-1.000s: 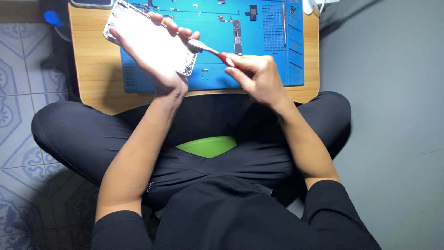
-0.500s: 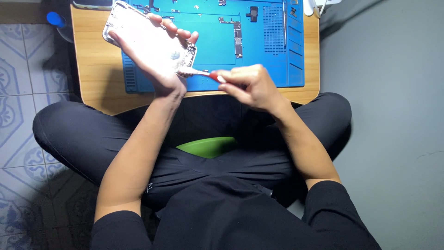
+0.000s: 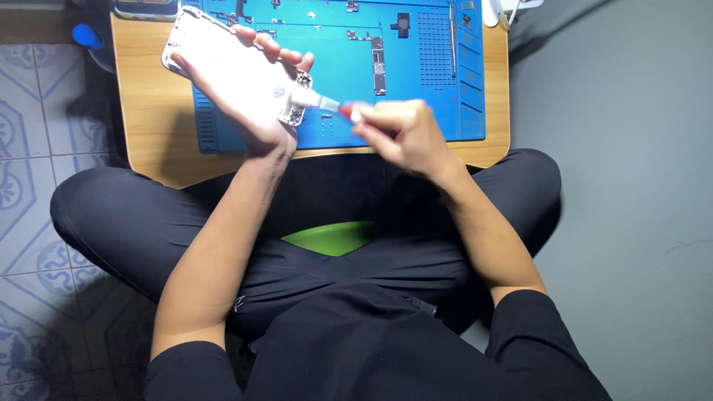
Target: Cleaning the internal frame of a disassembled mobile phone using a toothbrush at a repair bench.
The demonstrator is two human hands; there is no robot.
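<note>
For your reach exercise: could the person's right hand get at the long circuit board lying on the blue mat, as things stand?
Probably yes. The circuit board lies bare on the blue mat, just beyond the right hand, with nothing between. But that hand grips a brush, so it isn't free.

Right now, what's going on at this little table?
A person sitting cross-legged holds a silver phone housing up in the left hand, tilted over a blue work mat. The right hand grips a red-handled tool, its tip at the housing's lower end. A circuit board and small parts lie on the mat, on a wooden table.
</note>
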